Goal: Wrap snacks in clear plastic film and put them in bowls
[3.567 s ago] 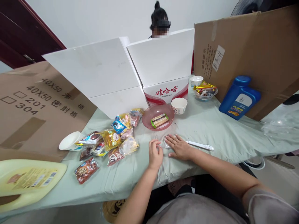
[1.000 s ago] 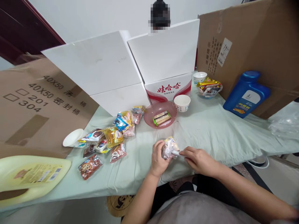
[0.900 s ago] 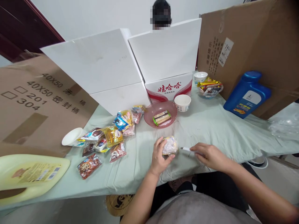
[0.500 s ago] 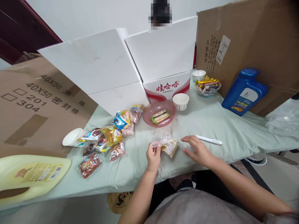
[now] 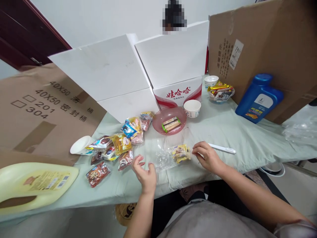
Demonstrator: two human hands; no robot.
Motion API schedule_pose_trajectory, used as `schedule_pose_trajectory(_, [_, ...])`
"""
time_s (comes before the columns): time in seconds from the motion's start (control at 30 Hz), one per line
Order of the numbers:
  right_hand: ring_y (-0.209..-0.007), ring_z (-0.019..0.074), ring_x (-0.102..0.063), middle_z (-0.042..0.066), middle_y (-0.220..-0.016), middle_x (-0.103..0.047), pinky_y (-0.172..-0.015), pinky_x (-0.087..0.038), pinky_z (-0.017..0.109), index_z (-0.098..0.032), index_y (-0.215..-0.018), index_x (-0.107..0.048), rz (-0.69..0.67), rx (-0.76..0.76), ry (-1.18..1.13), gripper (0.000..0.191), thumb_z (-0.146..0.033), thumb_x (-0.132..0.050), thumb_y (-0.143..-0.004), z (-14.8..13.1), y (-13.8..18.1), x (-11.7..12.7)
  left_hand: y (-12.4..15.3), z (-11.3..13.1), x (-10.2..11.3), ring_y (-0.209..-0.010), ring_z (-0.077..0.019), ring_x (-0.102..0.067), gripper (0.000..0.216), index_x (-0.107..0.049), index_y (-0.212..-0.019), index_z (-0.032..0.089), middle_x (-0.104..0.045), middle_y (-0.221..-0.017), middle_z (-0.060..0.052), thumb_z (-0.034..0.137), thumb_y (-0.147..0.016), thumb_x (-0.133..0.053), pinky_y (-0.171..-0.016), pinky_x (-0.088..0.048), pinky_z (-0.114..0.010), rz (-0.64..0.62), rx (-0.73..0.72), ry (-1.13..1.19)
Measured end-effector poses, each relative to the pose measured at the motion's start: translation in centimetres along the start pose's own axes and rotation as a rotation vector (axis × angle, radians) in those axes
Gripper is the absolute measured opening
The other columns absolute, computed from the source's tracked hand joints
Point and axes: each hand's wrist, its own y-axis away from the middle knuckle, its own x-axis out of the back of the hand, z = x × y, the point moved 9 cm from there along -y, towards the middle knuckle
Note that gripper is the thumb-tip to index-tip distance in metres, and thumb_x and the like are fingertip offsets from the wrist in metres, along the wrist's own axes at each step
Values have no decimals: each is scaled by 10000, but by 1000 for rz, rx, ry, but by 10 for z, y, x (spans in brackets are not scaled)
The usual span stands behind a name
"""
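Note:
My left hand (image 5: pixel 145 174) is raised over the front of the table, fingers apart and holding nothing, between the snack packets and a clear plastic bag (image 5: pixel 163 160). The bag lies crumpled and appears to overlap a small yellow snack packet (image 5: pixel 181 153). At the packet's right edge, my right hand (image 5: pixel 209 158) has its thumb and fingertips pinched on the wrapper. A white utility knife (image 5: pixel 223 148) lies just beyond that hand. Behind the bag stands a pink glass bowl (image 5: pixel 155 125) holding a green-ended pack of wafer-like sticks (image 5: pixel 171 125).
Several wrapped snacks (image 5: pixel 121 143) are piled at left beside a tipped paper cup (image 5: pixel 79 145). A white paper cup (image 5: pixel 192 108) touches the bowl area. A blue bottle (image 5: pixel 259 99), a yellow jug (image 5: pixel 39 185), a filled snack bowl (image 5: pixel 221 92) and cartons (image 5: pixel 173 53) surround the workspace.
My left hand has let go of the clear bag and moved left, opening. My right hand has closed onto the yellow packet's right edge. The bag now lies spread flatter.

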Motion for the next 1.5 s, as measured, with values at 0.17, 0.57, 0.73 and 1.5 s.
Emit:
schedule_pose_trajectory(0.17, [-1123, 254, -542, 67, -1043, -668, -911, -467, 465, -211, -765, -591, 23, 53, 78, 258, 1, -444, -755, -4, 6, 8, 31, 76, -46, -978, -220, -605, 224, -591, -1066, 196, -645, -1013, -77, 174, -848, -548, -877, -499, -377, -579, -451, -39])
schedule_pose_trajectory(0.57, [-784, 188, -669, 82, -927, -696, -717, -501, 296, -176, -1018, -631, -539, -150, 175, 265, -133, -404, -889, -2, 22, -29, 31, 79, -87, -994, -246, -605, 245, -640, -1086, 238, -656, -1040, -81, 199, -857, -563, -872, -505, -407, -772, -411, -129])
schedule_pose_trajectory(0.73, [-942, 230, -671, 136, -1162, -646, -805, -531, 348, -162, -1139, -596, -394, -195, 305, 286, -207, -404, -932, 9, 14, -29, 44, 84, -128, -1254, -327, -460, 692, -486, -1340, 268, -507, -1360, -105, 251, -704, -759, -1026, -399, -522, -953, -483, -107])
schedule_pose_trajectory(1.5, [-1404, 329, -299, 110, -1502, -391, -1109, -291, 516, -219, -1386, -501, -396, -113, 432, 491, -405, -495, -931, 49, 9, -82, -80, -36, -97, -852, -196, -678, 564, -643, -1032, 170, -701, -978, -77, 585, -662, -739, -721, -545, -294, -321, 546, 642])
